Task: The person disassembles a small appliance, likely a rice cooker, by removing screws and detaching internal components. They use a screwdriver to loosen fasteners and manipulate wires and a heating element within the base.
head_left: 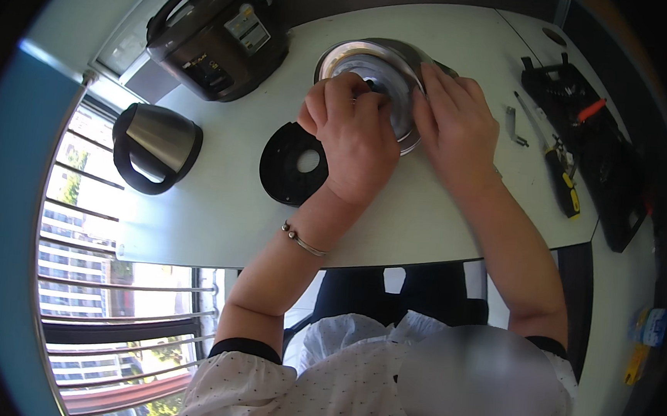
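A round, shiny metal appliance body (367,53) with a bright rim and a grey inner face lies on the table in front of me. My left hand (354,128) reaches over its middle with fingers curled and closed; whatever is at the fingertips is hidden. Along the right side of the rim, my right hand (459,124) grips the body, fingers pressed together against it. Just left of my left wrist lies a black round plastic cover (278,169) with a hole in its middle.
A steel kettle (164,146) with a black handle stands at the left, a dark electric cooker (217,41) behind it. To the right lie a yellow-and-black screwdriver (563,185), a small metal piece (515,128) and an open black tool case (610,173). The white table (216,223) has its near edge before me.
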The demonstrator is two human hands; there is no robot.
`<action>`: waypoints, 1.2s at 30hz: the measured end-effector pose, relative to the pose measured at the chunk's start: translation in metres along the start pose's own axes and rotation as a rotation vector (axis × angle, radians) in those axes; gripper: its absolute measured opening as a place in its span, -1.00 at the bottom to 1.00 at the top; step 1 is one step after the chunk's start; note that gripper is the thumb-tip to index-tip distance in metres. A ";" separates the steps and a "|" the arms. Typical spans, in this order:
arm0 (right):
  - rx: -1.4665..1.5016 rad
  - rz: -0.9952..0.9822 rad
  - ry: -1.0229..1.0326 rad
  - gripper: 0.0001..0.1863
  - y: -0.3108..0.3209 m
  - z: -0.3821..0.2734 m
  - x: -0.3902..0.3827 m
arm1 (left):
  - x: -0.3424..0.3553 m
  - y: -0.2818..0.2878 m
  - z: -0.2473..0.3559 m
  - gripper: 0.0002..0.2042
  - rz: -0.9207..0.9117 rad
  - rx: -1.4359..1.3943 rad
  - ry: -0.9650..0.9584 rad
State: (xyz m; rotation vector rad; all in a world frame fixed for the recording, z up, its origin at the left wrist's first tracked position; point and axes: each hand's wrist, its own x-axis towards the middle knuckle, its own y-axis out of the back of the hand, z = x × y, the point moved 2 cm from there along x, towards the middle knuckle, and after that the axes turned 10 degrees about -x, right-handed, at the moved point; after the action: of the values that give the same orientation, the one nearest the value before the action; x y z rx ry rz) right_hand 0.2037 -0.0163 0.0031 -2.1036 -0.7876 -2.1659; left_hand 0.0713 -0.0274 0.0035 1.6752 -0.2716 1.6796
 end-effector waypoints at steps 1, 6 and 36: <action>-0.002 -0.009 -0.006 -0.70 0.000 0.000 0.000 | 0.000 0.000 -0.001 -0.91 0.001 -0.026 0.006; -0.032 -0.041 0.022 -0.71 0.001 0.001 0.000 | 0.002 0.005 -0.006 -0.89 -0.001 -0.117 0.052; 0.342 -0.229 -0.175 -0.75 0.000 0.028 0.003 | 0.006 0.019 -0.082 -0.84 -0.118 -0.495 0.390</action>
State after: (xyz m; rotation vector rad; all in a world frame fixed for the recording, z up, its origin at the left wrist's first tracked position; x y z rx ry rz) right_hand 0.2294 -0.0051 0.0051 -2.1269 -1.3656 -1.7848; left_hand -0.0035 0.0122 0.0051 0.9640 -0.3550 1.6425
